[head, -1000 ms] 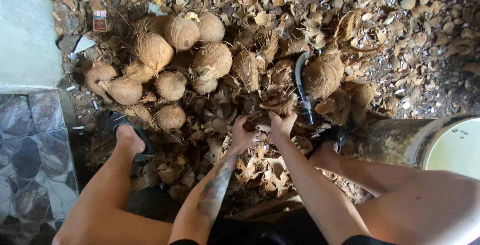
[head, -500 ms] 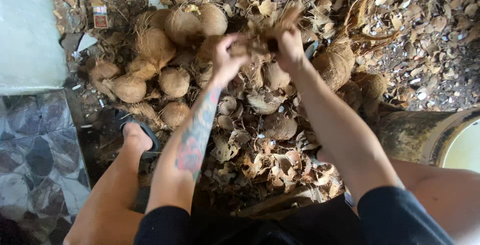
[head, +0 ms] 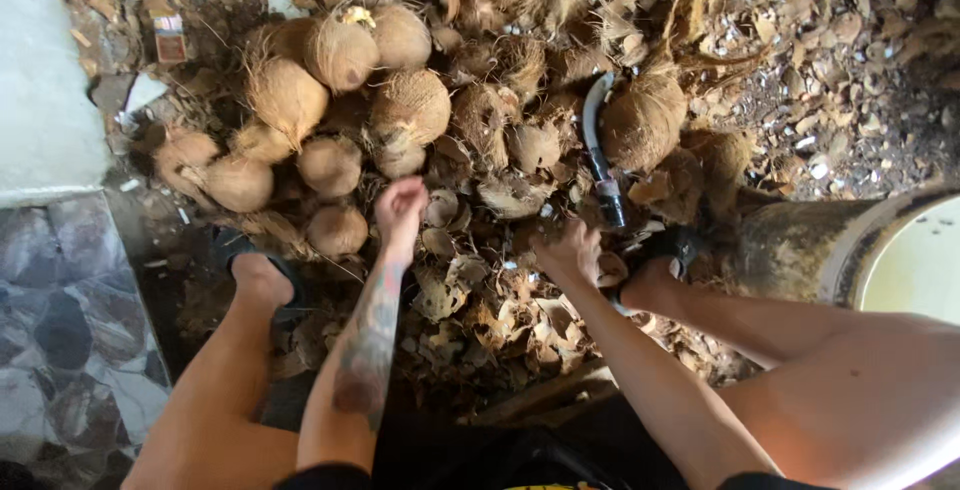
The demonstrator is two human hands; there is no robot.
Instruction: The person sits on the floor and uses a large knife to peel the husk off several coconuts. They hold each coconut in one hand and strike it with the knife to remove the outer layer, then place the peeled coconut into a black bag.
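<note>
A wide litter of coconut husk scraps (head: 520,320) covers the ground from the centre out to 12 and 2 o'clock, so a good share of the husking looks done. At 10 to 11 o'clock sits the pile of fibrous coconuts (head: 340,100), a dozen or so, apparently waiting their turn. A large round tub (head: 850,250) lies at 3 o'clock, its contents out of sight. One big husked coconut (head: 645,120) rests at 1 o'clock, touching a curved blade with a dark handle (head: 600,160) that stands in the debris.

The left hand (head: 402,208) hangs above the scraps near the pile, fingers loosely curled and holding nothing that shows. The right hand (head: 568,250) is down among the husk pieces just below the blade handle, fingers bent into them; whether they pinch a piece, I cannot tell.
</note>
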